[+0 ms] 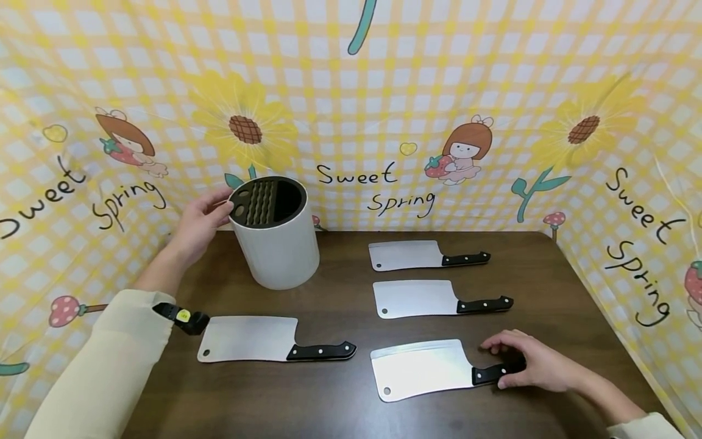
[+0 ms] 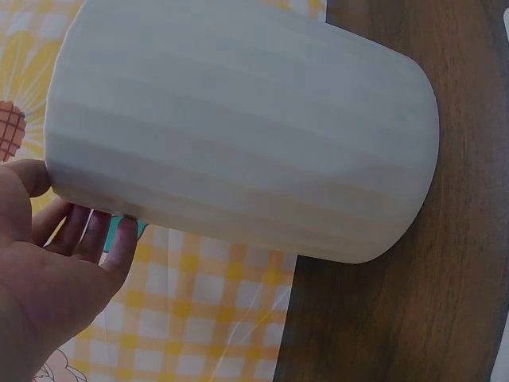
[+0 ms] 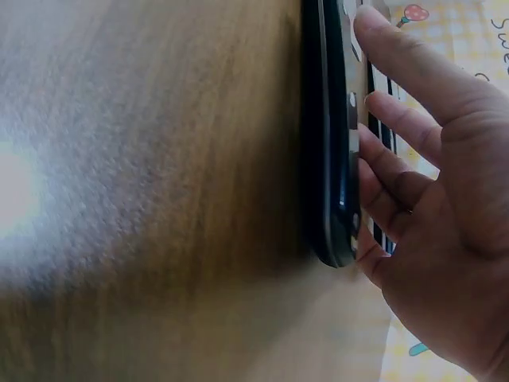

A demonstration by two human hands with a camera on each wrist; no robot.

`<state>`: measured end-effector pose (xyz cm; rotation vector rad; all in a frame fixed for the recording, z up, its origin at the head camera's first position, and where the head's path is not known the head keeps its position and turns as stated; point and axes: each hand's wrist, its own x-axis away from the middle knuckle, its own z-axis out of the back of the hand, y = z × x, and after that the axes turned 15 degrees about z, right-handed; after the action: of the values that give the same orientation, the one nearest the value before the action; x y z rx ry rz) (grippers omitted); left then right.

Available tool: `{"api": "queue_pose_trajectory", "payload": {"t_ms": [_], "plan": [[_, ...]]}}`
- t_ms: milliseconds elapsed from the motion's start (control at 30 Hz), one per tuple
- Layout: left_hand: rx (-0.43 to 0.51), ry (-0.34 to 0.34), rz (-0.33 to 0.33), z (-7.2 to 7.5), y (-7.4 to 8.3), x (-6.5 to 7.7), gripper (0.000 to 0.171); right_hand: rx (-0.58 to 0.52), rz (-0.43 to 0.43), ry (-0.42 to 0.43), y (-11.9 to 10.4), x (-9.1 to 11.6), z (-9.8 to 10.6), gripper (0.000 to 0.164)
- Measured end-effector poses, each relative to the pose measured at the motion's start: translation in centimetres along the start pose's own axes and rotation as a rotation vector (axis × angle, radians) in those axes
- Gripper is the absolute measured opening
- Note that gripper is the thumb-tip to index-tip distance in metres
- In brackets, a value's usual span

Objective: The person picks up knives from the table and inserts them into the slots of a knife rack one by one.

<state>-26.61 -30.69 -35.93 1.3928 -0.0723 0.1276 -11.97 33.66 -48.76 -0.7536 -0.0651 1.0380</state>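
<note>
A white ribbed knife block [image 1: 282, 256] stands upright at the back left, its dark top showing wavy slots, two round holes and a wide opening. My left hand [image 1: 200, 222] touches its upper left side. The left wrist view shows the thumb by the rim and the fingertips against the wall of the knife block [image 2: 238, 127]. At the front right lies a cleaver [image 1: 419, 371], blade to the left. My right hand [image 1: 540, 363] surrounds its handle [image 1: 488, 374] loosely, fingers spread on the far side, thumb at the near edge. Close up, the handle [image 3: 330, 159] passes before the fingers.
Two more cleavers, one farther back [image 1: 406, 255] and one in the middle [image 1: 414, 299], lie on the brown table [image 1: 329, 402]. Another cleaver [image 1: 247, 338] lies at the front left, near the left wrist's black strap [image 1: 183, 317]. Checked cloth [image 1: 351, 91] rises behind and on both sides.
</note>
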Motion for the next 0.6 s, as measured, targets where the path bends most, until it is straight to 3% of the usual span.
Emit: {"api": "queue_pose_trajectory", "payload": {"t_ms": [133, 433, 600], "plan": [[0.020, -0.006, 0.006, 0.11, -0.01, 0.03, 0.055, 0.013, 0.013, 0.010, 0.14, -0.01, -0.51, 0.051], [-0.068, 0.016, 0.018, 0.07, 0.10, -0.06, 0.054, 0.106, 0.032, 0.015, 0.24, 0.04, -0.92, 0.044], [-0.024, 0.003, 0.004, -0.02, 0.05, 0.00, 0.054, 0.187, 0.014, -0.001, 0.10, 0.17, -0.93, 0.046]]}}
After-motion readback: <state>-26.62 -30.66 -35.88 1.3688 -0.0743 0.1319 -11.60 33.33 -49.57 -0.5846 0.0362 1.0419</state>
